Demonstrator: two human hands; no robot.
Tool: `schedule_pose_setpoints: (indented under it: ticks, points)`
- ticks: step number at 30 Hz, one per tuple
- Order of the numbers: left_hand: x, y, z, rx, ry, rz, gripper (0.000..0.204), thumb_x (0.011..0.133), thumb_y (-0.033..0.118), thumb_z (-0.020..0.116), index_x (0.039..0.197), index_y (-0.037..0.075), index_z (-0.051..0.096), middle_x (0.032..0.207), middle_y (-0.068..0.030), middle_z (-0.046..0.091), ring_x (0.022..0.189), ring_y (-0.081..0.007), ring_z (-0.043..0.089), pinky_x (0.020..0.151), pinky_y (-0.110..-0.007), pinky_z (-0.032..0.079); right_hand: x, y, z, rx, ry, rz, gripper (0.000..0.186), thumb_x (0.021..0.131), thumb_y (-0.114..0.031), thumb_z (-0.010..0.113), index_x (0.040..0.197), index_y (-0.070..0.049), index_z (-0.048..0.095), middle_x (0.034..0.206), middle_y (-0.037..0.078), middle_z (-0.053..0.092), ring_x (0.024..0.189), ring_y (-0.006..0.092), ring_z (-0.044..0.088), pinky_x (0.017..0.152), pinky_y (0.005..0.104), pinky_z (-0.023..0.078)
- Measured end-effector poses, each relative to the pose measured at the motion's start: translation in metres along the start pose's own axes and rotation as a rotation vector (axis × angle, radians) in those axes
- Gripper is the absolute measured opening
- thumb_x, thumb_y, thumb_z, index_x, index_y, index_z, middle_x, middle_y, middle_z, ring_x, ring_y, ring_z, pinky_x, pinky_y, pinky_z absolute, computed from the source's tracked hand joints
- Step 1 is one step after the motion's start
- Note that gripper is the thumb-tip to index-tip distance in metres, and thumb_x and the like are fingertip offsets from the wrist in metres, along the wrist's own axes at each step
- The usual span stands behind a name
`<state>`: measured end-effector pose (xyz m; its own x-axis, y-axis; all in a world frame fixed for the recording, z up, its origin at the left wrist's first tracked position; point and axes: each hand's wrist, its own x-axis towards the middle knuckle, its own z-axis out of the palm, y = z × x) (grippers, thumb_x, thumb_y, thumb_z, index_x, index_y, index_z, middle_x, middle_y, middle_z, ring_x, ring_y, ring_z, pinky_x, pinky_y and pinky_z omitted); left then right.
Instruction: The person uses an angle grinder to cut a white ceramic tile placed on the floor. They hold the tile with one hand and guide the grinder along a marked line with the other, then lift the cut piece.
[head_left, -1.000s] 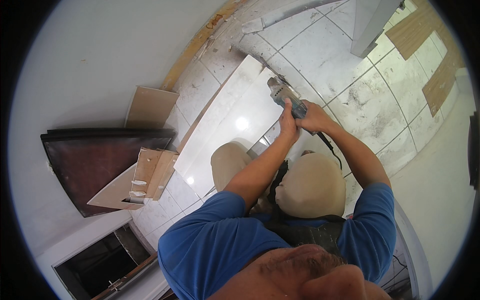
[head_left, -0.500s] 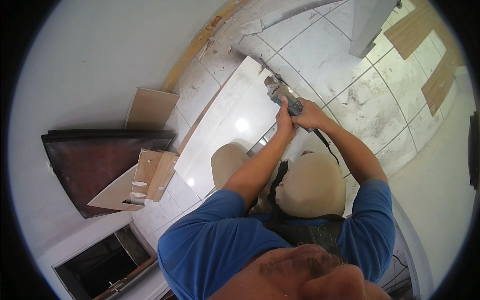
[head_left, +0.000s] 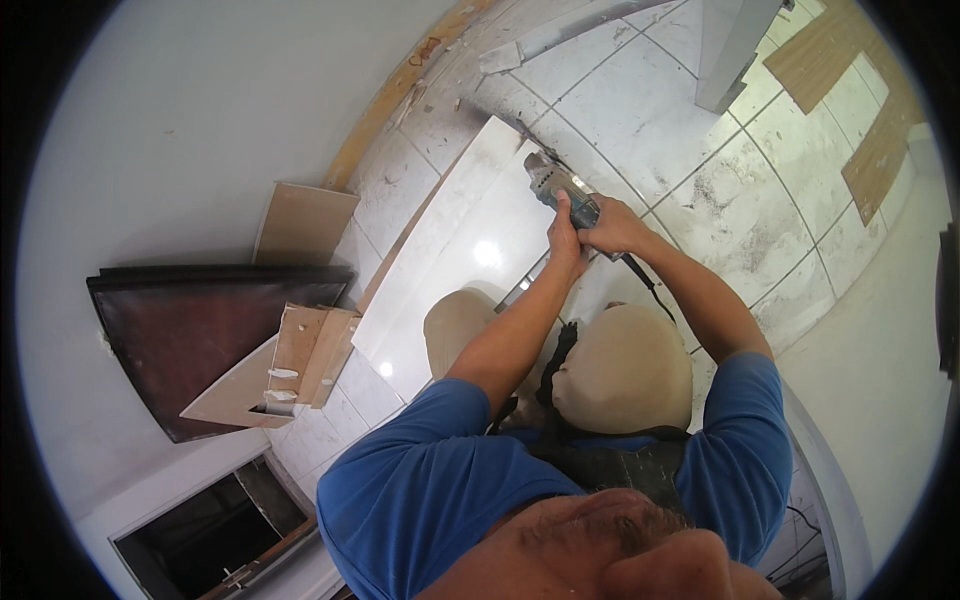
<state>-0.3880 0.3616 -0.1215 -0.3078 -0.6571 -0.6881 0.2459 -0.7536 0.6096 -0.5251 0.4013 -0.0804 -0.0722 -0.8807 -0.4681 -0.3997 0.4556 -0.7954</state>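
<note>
A teal and grey angle grinder (head_left: 566, 188) is held in both of my hands over the edge of a glossy white slab (head_left: 440, 240). My left hand (head_left: 566, 242) is closed around the tool's body, its thumb lying along the top. My right hand (head_left: 618, 228) wraps the rear of the body, close beside the left. From the back end of the grinder a black cord (head_left: 648, 281) runs down past my knee. The head of the tool lies at the slab's right edge; its disc is mostly hidden.
At the left, a dark red-brown panel (head_left: 200, 335) leans by the wall near a broken wooden box piece (head_left: 305, 350). A beige board (head_left: 302, 222) stands behind. Dusty white floor tiles (head_left: 720, 200) spread to the right, with wood-look planks (head_left: 820, 60) beyond a white post (head_left: 735, 60).
Both hands and the grinder have shifted very slightly left along the slab's edge. The grip stays the same, and the slab shows no clear movement.
</note>
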Motion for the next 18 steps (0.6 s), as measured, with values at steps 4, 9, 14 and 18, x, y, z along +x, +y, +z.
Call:
schedule_pose_setpoints:
  ticks: [4, 9, 14, 18]
  points:
    - [0.0, -0.001, 0.0, 0.004, -0.008, -0.002, 0.063, 0.101, 0.065, 0.054, 0.127, 0.008, 0.061, 0.109, -0.0071, 0.071, 0.103, -0.0221, 0.068, 0.096, -0.039, 0.053, 0.0, 0.001, 0.002, 0.028, 0.01, 0.013, 0.062, 0.064, -0.034, 0.079, 0.113, 0.003, 0.067, 0.104, 0.024, 0.074, 0.099, 0.0387, 0.073, 0.088, 0.043, 0.057]
    - [-0.006, -0.001, 0.003, 0.035, 0.041, -0.011, 0.064, 0.099, 0.067, 0.056, 0.125, 0.009, 0.062, 0.108, -0.0058, 0.071, 0.101, -0.0208, 0.068, 0.091, -0.038, 0.053, -0.01, -0.01, -0.007, 0.048, -0.019, 0.026, 0.061, 0.065, -0.032, 0.079, 0.113, 0.003, 0.067, 0.104, 0.025, 0.074, 0.098, 0.0381, 0.073, 0.087, 0.0424, 0.057]
    - [-0.012, -0.004, 0.008, 0.013, 0.082, -0.002, 0.061, 0.095, 0.066, 0.064, 0.112, 0.008, 0.065, 0.092, -0.0026, 0.069, 0.076, -0.0155, 0.064, 0.058, -0.03, 0.045, -0.014, -0.004, -0.007, 0.058, -0.012, 0.011, 0.061, 0.065, -0.032, 0.079, 0.114, 0.003, 0.066, 0.102, 0.025, 0.074, 0.096, 0.0385, 0.073, 0.087, 0.042, 0.057]
    - [-0.014, -0.008, 0.008, 0.008, 0.064, -0.004, 0.062, 0.096, 0.065, 0.065, 0.115, 0.007, 0.065, 0.094, -0.0029, 0.069, 0.077, -0.0155, 0.065, 0.059, -0.03, 0.046, -0.016, 0.0, -0.007, 0.07, -0.026, 0.015, 0.062, 0.066, -0.033, 0.079, 0.115, 0.003, 0.066, 0.102, 0.025, 0.074, 0.096, 0.0394, 0.072, 0.087, 0.0424, 0.057]
